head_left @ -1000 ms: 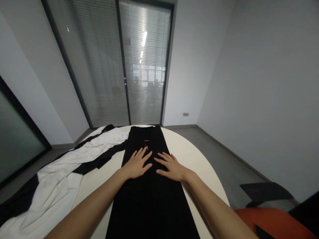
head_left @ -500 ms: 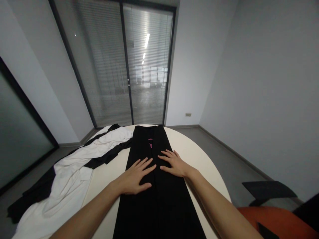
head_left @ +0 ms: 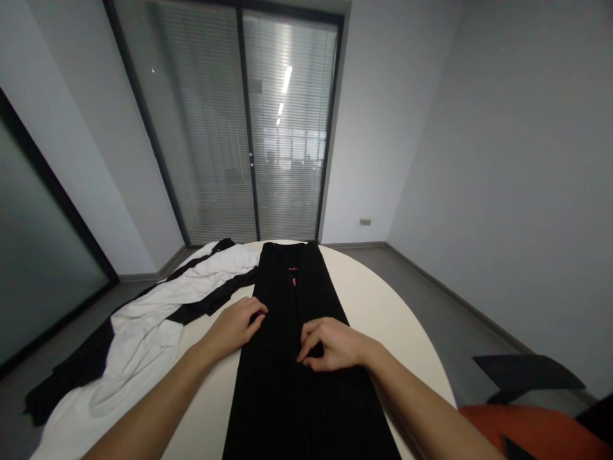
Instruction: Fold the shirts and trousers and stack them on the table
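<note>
A long black garment (head_left: 287,396) lies flat on the table, its two sides meeting along a middle line, with a bit of pink print showing near the far end. At its left edge rests my left hand (head_left: 237,324), loosely bent, the thumb apart from the fingers and nothing visible between them. My right hand (head_left: 330,345) lies over the right half; its thumb and fingertips come together at the middle line, pinching the black fabric there.
The round cream table (head_left: 383,300) carries white clothing (head_left: 138,348) and black clothing (head_left: 81,361) heaped on the left, partly hanging over the edge. An orange chair (head_left: 522,431) with a black armrest (head_left: 527,372) stands at the lower right. Glass doors with blinds (head_left: 211,140) are beyond.
Both hands were spread flat on the garment. The left has moved left to its edge and curled; the right has drawn nearer and closed at the middle line. The view has shifted slightly.
</note>
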The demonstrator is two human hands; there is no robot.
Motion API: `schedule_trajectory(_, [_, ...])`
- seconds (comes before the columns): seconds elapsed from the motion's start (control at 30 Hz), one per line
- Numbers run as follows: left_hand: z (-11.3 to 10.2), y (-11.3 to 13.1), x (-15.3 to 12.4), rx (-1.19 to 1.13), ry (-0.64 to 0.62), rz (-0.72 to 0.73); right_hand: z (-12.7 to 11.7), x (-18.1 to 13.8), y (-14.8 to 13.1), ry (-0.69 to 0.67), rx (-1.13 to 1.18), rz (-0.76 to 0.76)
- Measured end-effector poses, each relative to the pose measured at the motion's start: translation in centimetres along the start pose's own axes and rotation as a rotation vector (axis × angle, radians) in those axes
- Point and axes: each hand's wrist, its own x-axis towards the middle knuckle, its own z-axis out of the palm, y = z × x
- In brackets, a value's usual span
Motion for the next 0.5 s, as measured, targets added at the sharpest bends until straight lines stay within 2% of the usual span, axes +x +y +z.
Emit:
schedule_trajectory(0.1, [-1.3, -0.4, -0.8, -0.032, -0.165, -0.108, -0.1, 0.0, -0.6, -0.077, 0.166, -0.027])
schedule_trajectory(0.2, [-2.2, -0.7, -1.4, 0.007, -0.213, -0.205, -0.6, -0.2, -0.4, -0.090, 0.239, 0.010])
schedule_trajectory(0.3, [-2.8, -1.0, -1.7, -0.006, -0.255, -0.263, -2.0, -1.0, 1.3, 0.051, 0.212, 0.199])
schedule_trajectory(0.4, [-3.4, -1.6, -2.0, -0.169, -0.384, -0.259, -3.7, -2.6, 4.0, 0.232, 0.109, 0.394])
schedule_trajectory(0.5, [-4.0, -2.1, -2.3, -0.267, -0.506, -0.279, -5.0, -4.3, 6.1, 0.264, 0.065, 0.508])
